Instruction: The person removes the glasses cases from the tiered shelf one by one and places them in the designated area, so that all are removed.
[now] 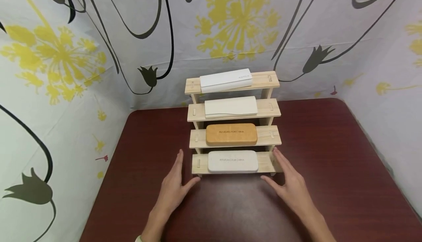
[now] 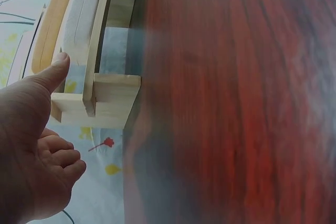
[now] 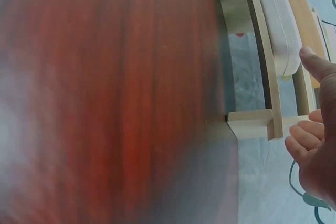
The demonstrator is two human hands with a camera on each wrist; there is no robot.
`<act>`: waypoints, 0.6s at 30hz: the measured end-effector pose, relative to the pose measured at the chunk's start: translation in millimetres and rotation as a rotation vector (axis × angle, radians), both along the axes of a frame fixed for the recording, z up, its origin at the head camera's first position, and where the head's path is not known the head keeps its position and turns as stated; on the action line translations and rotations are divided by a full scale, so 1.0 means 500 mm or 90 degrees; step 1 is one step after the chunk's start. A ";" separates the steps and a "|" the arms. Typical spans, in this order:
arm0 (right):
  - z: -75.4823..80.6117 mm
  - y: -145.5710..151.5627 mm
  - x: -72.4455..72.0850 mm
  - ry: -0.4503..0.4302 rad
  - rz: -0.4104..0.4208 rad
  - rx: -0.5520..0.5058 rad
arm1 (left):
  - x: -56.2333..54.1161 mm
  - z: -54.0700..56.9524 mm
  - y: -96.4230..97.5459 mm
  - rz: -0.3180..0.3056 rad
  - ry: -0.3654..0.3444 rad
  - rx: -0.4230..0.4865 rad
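Observation:
A stepped wooden rack [image 1: 265, 111] stands on the table with one case on each tier. On the lowest tier lies a white glasses case [image 1: 232, 165] with printed lettering, and above it an orange-tan glasses case [image 1: 231, 138]. Higher up are a cream flap case [image 1: 230, 107] and, on top, a long white case [image 1: 224, 81]. My left hand [image 1: 172, 190] is just left of the rack's lower end, fingers extended and thumb apart. At the opposite end, my right hand [image 1: 292, 187] has its straight fingers alongside the lowest shelf's edge. Neither hand holds anything.
The dark red wooden table [image 1: 329, 154] extends to both sides of the rack and in front of it. Behind and beside the table hangs white cloth [image 1: 178, 44] with yellow and grey flower prints, close behind the rack's top tier.

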State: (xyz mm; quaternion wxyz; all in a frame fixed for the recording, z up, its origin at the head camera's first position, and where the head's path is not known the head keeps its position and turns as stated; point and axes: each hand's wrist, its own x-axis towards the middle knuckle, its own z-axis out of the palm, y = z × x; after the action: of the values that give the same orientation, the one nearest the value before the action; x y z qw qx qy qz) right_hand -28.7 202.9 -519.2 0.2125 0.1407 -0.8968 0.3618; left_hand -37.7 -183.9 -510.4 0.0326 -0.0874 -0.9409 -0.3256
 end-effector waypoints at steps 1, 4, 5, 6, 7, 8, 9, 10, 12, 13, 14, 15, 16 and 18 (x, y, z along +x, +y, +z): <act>-0.001 -0.002 0.001 0.008 0.001 -0.003 | 0.000 -0.001 0.002 -0.001 0.002 0.002; -0.002 -0.008 0.002 0.016 0.005 -0.014 | 0.001 -0.005 0.006 -0.001 0.013 0.002; -0.002 -0.010 0.002 0.015 0.007 -0.017 | 0.001 -0.006 0.008 -0.002 0.019 0.000; -0.001 -0.013 0.003 0.014 0.010 -0.020 | 0.001 -0.007 0.010 -0.003 0.024 0.001; -0.001 -0.016 0.003 0.013 0.013 -0.022 | 0.001 -0.008 0.011 -0.003 0.030 0.002; 0.000 -0.019 0.002 0.011 0.018 -0.025 | 0.001 -0.008 0.013 -0.003 0.036 0.004; 0.001 -0.021 0.002 0.008 0.024 -0.028 | 0.000 -0.008 0.014 -0.002 0.038 0.006; 0.002 -0.024 0.002 0.007 0.029 -0.031 | 0.000 -0.009 0.016 -0.001 0.041 0.010; 0.003 -0.029 0.000 0.003 0.038 -0.035 | -0.001 -0.010 0.019 0.001 0.039 0.015; 0.003 -0.031 -0.001 0.001 0.043 -0.037 | -0.001 -0.010 0.020 0.002 0.038 0.016; 0.003 -0.033 -0.002 0.000 0.047 -0.037 | -0.002 -0.011 0.022 0.003 0.034 0.017; 0.002 -0.035 -0.004 -0.004 0.048 -0.037 | -0.002 -0.011 0.024 0.003 0.030 0.019; 0.001 -0.037 -0.005 -0.005 0.049 -0.037 | -0.003 -0.011 0.026 0.003 0.029 0.020; -0.001 -0.040 -0.008 -0.012 0.052 -0.036 | -0.004 -0.011 0.030 0.003 0.026 0.025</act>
State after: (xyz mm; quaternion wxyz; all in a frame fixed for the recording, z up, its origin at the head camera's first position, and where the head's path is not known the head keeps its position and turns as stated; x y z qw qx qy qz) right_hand -32.6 182.9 -519.5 0.1929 0.1681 -0.8817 0.3964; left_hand -39.5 -169.1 -516.0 0.0544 -0.0915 -0.9337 -0.3420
